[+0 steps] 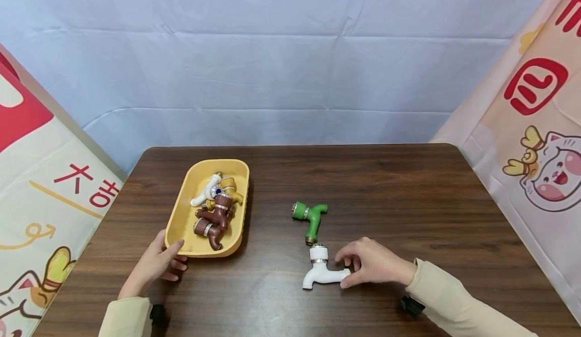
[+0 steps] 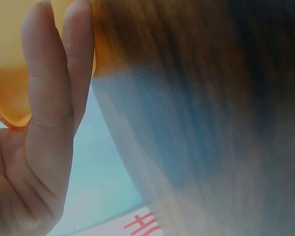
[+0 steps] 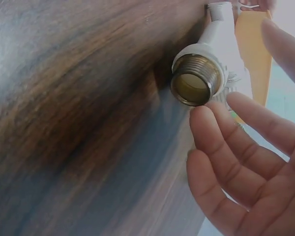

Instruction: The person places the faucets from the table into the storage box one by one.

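Observation:
A white faucet (image 1: 323, 275) lies on the table with its handle pointing away. My right hand (image 1: 369, 262) is beside its right end, thumb and fingers parted. In the right wrist view the brass threaded end (image 3: 192, 83) of the white faucet is by the fingertips; whether they touch it is unclear. Just beyond lies a green faucet (image 1: 314, 221). At the left, my left hand (image 1: 156, 262) holds the near left corner of a yellow tray (image 1: 181, 216), thumb over the rim and fingers outside. Inside are brown faucets (image 1: 220, 211), a white faucet (image 1: 204, 191) and a yellow one (image 1: 231, 189).
The dark wooden table (image 1: 386, 190) has rounded far corners. A pale cloth (image 1: 281, 74) hangs behind it. Printed banners stand at the left (image 1: 77, 206) and right (image 1: 535, 140) sides.

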{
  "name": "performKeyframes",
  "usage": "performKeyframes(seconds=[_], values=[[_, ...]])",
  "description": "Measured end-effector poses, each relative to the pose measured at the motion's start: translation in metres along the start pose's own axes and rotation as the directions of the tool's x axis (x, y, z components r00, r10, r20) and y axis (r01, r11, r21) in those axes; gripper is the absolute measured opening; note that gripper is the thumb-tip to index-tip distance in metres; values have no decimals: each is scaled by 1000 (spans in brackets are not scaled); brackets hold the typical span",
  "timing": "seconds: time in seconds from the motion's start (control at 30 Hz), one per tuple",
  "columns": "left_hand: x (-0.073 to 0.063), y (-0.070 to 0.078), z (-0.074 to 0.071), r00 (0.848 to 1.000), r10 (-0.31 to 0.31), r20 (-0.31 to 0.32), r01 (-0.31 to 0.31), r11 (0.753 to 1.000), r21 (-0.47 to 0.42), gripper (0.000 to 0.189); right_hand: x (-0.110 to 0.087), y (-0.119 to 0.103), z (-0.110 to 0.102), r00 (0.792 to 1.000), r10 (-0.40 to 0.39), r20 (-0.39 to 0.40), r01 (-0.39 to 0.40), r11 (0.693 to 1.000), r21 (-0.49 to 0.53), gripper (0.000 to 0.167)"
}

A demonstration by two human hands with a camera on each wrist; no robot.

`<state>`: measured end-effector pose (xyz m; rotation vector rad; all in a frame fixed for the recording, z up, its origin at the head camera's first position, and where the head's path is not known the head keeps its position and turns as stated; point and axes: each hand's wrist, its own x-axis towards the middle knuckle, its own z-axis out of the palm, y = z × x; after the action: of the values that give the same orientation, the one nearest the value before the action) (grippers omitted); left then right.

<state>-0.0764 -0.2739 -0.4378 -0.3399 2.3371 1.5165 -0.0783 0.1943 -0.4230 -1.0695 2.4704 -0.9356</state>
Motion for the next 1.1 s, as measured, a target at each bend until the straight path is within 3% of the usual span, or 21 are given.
performKeyframes(seconds=[0.33,0.7,1.1], values=[[-1,1,0,1000,-3,3,3,1000,3,49,0,7,3,998,41,37,-40,999,-31,39],[0,0,-1,1000,7,3,-7,1000,0,51,0,9,3,996,63,65,-50,981,-185,31],[0,1,-1,1000,8,5,-8,1000,-1,52,1,10,3,997,45,66,-31,981,-194,26]])
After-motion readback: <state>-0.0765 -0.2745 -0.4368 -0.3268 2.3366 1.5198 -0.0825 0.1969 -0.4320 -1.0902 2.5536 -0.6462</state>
